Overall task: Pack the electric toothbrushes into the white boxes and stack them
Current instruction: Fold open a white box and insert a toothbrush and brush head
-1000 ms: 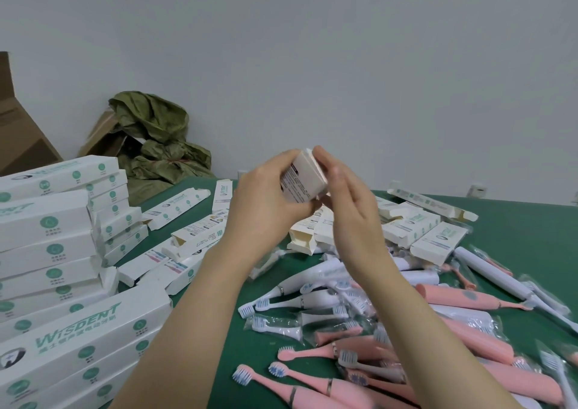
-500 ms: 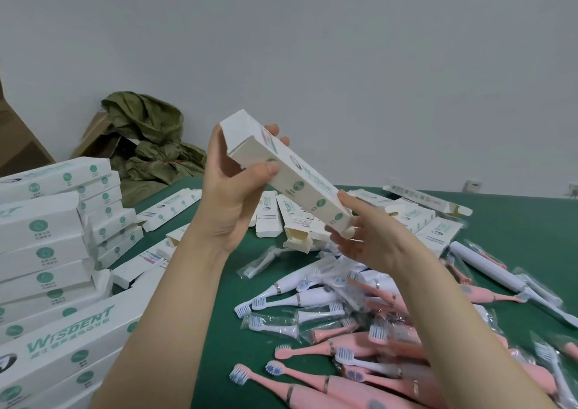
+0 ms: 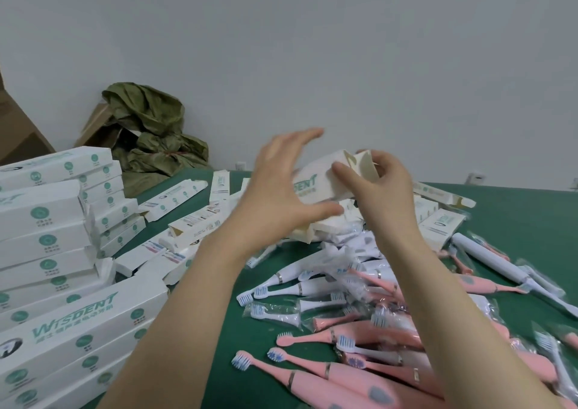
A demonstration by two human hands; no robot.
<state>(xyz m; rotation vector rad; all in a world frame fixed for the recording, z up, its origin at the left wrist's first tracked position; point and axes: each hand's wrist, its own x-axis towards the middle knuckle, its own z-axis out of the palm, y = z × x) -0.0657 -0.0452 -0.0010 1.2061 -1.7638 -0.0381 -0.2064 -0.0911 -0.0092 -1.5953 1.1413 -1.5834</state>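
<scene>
My right hand (image 3: 387, 189) pinches the open end of a white toothbrush box (image 3: 312, 180), held in the air over the table, its brown inner flap sticking up. My left hand (image 3: 275, 183) is blurred and spread wide around the box's near end, fingers straight above it and thumb under it. Pink electric toothbrushes (image 3: 344, 377) and white ones (image 3: 300, 280), several in clear wrap, lie in a heap below my arms. Packed white boxes (image 3: 47, 230) stand stacked at the left.
Loose white boxes (image 3: 175, 199), some with open flaps, lie scattered on the green table (image 3: 516, 214) behind the heap. A crumpled green bag (image 3: 150, 133) and a brown cardboard carton (image 3: 18, 136) sit against the white wall at the back left.
The box has come down from a raised slant and turned; my right hand now holds its open end. My left hand has let go its grip and spread open.
</scene>
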